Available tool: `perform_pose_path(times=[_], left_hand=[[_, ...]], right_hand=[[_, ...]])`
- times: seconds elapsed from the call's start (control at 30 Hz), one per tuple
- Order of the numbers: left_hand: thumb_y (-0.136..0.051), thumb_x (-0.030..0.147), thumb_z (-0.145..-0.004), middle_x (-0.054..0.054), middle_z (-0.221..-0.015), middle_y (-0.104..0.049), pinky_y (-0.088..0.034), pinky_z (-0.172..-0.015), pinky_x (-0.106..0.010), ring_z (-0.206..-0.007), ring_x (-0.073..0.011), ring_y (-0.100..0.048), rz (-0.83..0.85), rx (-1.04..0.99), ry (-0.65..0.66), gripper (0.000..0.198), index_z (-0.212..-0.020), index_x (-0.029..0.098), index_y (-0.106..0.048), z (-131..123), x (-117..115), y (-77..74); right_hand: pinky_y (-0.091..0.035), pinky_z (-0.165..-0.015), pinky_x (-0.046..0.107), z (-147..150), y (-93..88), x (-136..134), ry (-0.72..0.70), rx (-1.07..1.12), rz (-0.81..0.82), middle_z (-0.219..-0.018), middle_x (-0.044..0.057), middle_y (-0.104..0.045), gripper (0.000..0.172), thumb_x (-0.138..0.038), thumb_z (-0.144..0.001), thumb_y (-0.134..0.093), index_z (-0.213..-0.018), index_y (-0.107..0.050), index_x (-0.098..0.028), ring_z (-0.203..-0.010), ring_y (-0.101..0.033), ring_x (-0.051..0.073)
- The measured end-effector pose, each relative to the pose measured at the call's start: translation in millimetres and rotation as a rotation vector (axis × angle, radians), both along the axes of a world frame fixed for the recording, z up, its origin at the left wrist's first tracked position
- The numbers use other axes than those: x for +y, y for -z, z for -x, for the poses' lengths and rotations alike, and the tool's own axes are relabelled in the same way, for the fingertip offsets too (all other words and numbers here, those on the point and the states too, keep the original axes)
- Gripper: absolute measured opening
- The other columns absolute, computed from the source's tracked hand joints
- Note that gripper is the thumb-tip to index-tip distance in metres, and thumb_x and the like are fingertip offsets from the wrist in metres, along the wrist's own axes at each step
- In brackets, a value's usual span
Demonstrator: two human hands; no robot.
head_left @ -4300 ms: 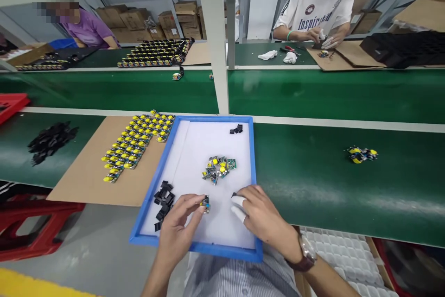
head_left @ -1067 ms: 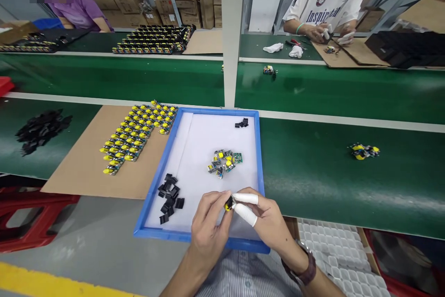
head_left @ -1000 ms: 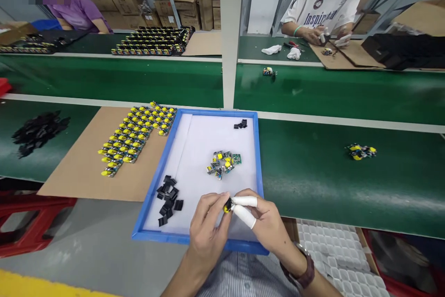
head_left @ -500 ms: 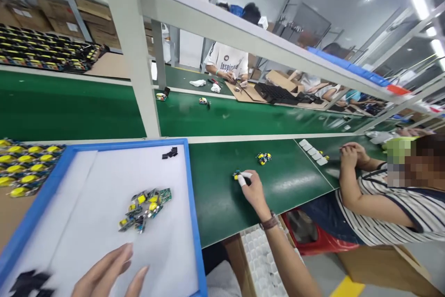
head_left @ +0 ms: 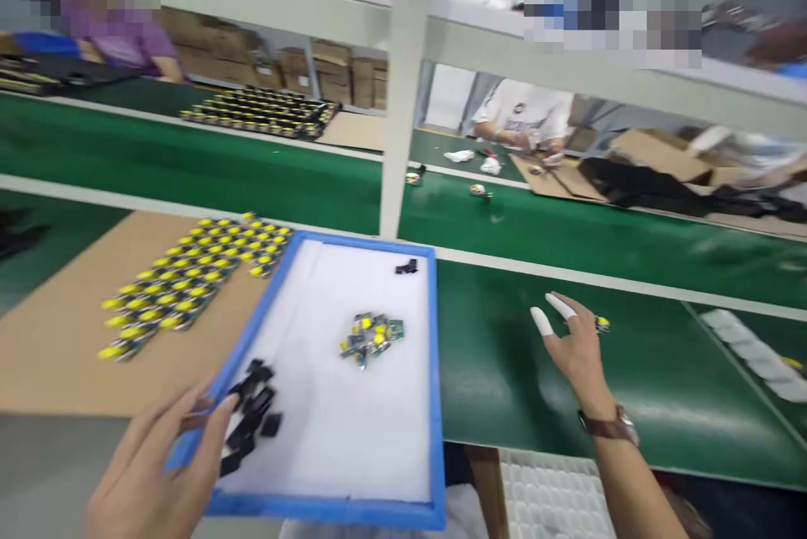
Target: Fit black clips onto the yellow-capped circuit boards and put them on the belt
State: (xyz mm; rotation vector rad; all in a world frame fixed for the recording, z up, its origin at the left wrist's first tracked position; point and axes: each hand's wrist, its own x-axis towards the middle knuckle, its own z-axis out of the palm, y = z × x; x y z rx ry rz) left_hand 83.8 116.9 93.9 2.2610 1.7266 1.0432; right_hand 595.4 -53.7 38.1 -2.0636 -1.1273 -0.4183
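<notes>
On the left, a sheet of brown cardboard bears slanting rows of small boards, each topped with a rounded, bright yellow part. The left hand is at the near left rim of the blue-edged tray, beside a loose heap of flat, matt black pieces on its white floor; blur hides whether its fingers pinch anything. Mid-tray lies a jumbled cluster of boards, mixing yellow blocks, greyish components and a bare green corner. A few black bits sit in the far right corner. Over the green work surface, the right hand spreads its white-capped thumb and finger apart, partly covering a yellow-topped item just beyond.
</notes>
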Motion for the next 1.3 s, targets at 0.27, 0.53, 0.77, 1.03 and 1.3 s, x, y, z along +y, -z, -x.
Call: perform_pose_path(times=[0.27,0.53,0.77,1.03,1.3], left_hand=[[-0.060,0.035,-0.090,-0.009,-0.106,-0.077,-0.060,-0.085,-0.040,-0.099,-0.0284,-0.073,0.218,0.291,0.317,0.025,-0.107,0.023,-0.074,4,-6,33.0],[-0.056,0.024,-0.097,-0.010,-0.119,-0.071,-0.056,-0.096,-0.038,-0.109,-0.0247,-0.069,0.113,0.165,0.260,0.030,-0.126,0.021,-0.065,31,-2,28.4],[-0.044,0.006,-0.096,-0.009,-0.125,-0.071,-0.055,-0.100,-0.043,-0.114,-0.0251,-0.064,0.098,0.281,0.466,0.041,-0.130,0.020,-0.063,20,8,40.2],[-0.057,0.017,-0.097,-0.010,-0.115,-0.070,-0.055,-0.093,-0.041,-0.108,-0.0257,-0.065,0.008,0.138,0.435,0.032,-0.129,0.021,-0.061,6,14,20.1],[-0.053,0.018,-0.100,-0.009,-0.123,-0.066,-0.056,-0.094,-0.040,-0.111,-0.0244,-0.065,0.211,0.251,0.713,0.043,-0.141,0.025,-0.050,-64,-14,18.7]], right_hand=[[-0.056,-0.099,0.044,205,-31.8,73,-1.028,0.073,0.237,-0.125,0.014,-0.067,0.026,-0.021,-0.099,-0.057,-0.125,-0.063,-0.019,-0.115,-0.064,0.028],[-0.059,-0.073,0.036,313,-32.6,123,-1.308,-0.255,0.700,-0.098,0.014,-0.068,0.008,-0.013,-0.087,-0.063,-0.086,-0.071,-0.012,-0.084,-0.067,0.026],[-0.055,-0.072,0.037,342,-26.1,138,-1.280,-0.253,0.695,-0.103,0.016,-0.066,0.014,-0.010,-0.090,-0.056,-0.097,-0.069,-0.011,-0.087,-0.066,0.026],[-0.052,-0.068,0.028,297,-37.9,114,-1.225,-0.063,0.695,-0.095,0.007,-0.068,0.008,-0.014,-0.091,-0.059,-0.091,-0.067,-0.015,-0.078,-0.066,0.019],[-0.054,-0.083,0.043,247,-19.8,60,-0.876,-0.186,0.696,-0.111,0.017,-0.070,0.016,0.000,-0.087,-0.060,-0.083,-0.071,-0.011,-0.094,-0.065,0.029]])
